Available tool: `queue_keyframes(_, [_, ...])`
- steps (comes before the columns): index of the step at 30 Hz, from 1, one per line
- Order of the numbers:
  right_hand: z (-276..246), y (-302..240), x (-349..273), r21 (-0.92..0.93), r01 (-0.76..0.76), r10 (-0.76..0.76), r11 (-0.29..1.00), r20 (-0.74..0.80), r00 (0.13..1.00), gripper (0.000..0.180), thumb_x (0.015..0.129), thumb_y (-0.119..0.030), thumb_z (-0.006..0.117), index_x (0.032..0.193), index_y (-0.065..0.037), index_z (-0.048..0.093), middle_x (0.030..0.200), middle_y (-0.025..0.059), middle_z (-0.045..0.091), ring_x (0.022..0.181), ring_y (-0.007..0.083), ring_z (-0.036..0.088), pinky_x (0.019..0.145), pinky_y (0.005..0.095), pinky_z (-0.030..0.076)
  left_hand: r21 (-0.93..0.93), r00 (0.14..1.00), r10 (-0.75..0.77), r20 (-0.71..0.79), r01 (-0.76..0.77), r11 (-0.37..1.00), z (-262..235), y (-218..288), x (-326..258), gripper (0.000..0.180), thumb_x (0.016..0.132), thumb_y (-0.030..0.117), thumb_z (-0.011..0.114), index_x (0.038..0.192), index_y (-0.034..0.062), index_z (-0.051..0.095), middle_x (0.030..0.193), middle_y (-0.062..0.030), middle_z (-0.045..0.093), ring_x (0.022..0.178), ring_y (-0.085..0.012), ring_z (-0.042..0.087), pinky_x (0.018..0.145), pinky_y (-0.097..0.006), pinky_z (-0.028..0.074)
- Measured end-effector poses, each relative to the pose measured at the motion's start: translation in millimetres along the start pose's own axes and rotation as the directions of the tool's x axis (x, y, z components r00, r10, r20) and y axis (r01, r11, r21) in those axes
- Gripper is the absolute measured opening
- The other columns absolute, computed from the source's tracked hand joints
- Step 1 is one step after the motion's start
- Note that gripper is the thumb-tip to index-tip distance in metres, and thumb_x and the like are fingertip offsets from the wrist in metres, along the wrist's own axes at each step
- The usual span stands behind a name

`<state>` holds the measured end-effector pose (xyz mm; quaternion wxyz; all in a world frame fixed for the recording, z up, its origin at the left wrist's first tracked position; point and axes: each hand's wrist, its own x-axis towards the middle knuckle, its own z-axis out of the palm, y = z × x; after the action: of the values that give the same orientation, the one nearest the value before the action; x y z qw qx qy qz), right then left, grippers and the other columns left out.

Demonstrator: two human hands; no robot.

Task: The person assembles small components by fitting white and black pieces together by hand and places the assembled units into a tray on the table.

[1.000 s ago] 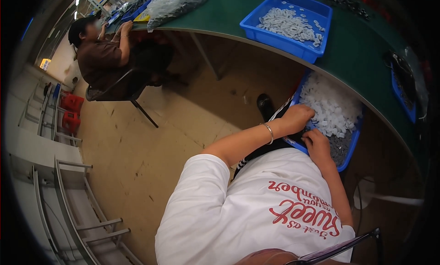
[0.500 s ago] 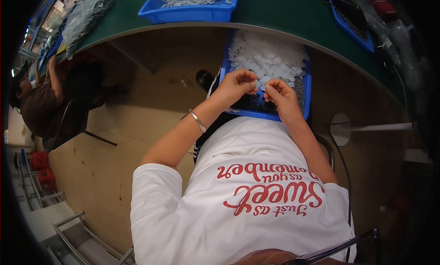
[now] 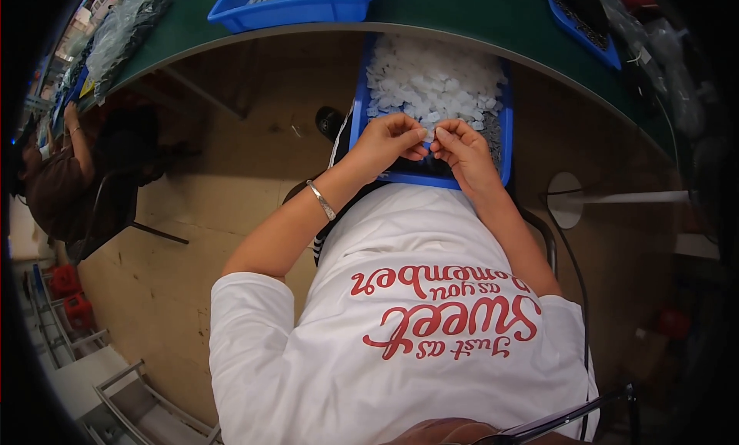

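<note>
My left hand (image 3: 391,143) and my right hand (image 3: 466,151) meet above the near part of a blue tray (image 3: 506,148) on my lap. Fingertips of both hands pinch a small whitish translucent piece (image 3: 429,135) between them; its exact shape is too small to make out. Many similar white pieces (image 3: 435,75) are heaped in the far part of the tray. Small dark pieces (image 3: 408,166) lie nearer to me, partly hidden under my hands. Grey pieces (image 3: 493,141) lie along the tray's right side.
A green table (image 3: 431,10) curves across the front, above the tray's far end. On it stand a blue bin (image 3: 296,12) of pale pieces and, at right, a blue tray (image 3: 608,52) of dark ones. A person (image 3: 65,175) sits at far left. A cable (image 3: 579,276) hangs at right.
My hands have come closer together, and the fingertips now meet at the small piece. The whole view has shifted slightly, so the tray and table appear higher and further left.
</note>
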<state>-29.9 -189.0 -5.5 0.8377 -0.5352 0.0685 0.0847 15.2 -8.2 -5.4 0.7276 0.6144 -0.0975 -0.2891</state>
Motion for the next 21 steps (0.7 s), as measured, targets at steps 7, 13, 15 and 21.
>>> queue_keyframes(7, [1.3, -0.5, -0.8, -0.067, 0.044, -0.044, 0.997, -0.006, 0.999, 0.013, 0.089, -0.012, 0.063, 0.099, -0.003, 0.061, 0.080, 0.0009, 0.060, 0.071, 0.0071, 0.056, 0.064, 0.0199, 0.044, -0.266, 0.987, -0.141, -0.070, 0.118, 0.957, 5.3, -0.6, -1.4, 0.012, 0.092, 0.010, 0.059, 0.095, -0.0006, 0.057, 0.091, -0.0098, 0.064, 0.079, -0.0153, 0.067, 0.074, -0.024, 0.057])
queue_keyframes(13, [0.7, 1.3, -0.5, -0.241, 0.127, -0.140, 0.962, -0.037, 0.989, 0.013, 0.089, -0.011, 0.063, 0.098, -0.002, 0.062, 0.080, 0.0004, 0.060, 0.070, 0.0059, 0.054, 0.064, 0.0197, 0.044, -0.329, 0.984, -0.171, -0.041, 0.148, 0.932, 6.7, -1.2, -1.2, 0.011, 0.092, 0.007, 0.058, 0.097, -0.0024, 0.057, 0.091, -0.0106, 0.064, 0.081, -0.0152, 0.067, 0.076, -0.023, 0.057])
queue_keyframes(15, [-1.0, 4.5, 0.4, -0.288, 0.172, -0.187, 0.942, -0.023, 0.982, 0.012, 0.089, -0.011, 0.062, 0.098, -0.002, 0.062, 0.080, -0.0003, 0.060, 0.070, 0.0053, 0.053, 0.064, 0.0193, 0.043, -0.324, 0.984, -0.177, -0.034, 0.156, 0.933, 6.5, -1.9, -0.8, 0.012, 0.092, 0.007, 0.058, 0.098, -0.0026, 0.057, 0.091, -0.0106, 0.064, 0.082, -0.0152, 0.067, 0.076, -0.023, 0.057])
queue_keyframes(21, [0.2, 6.5, 0.1, -0.400, 0.188, -0.218, 0.897, -0.029, 0.976, 0.011, 0.089, -0.011, 0.064, 0.096, -0.002, 0.063, 0.082, -0.0019, 0.061, 0.073, 0.0035, 0.052, 0.066, 0.0184, 0.043, -0.318, 0.986, -0.162, -0.027, 0.145, 0.937, 7.0, -2.4, -1.0, 0.014, 0.092, 0.009, 0.058, 0.101, -0.0022, 0.058, 0.092, -0.0091, 0.064, 0.083, -0.0134, 0.066, 0.077, -0.022, 0.056])
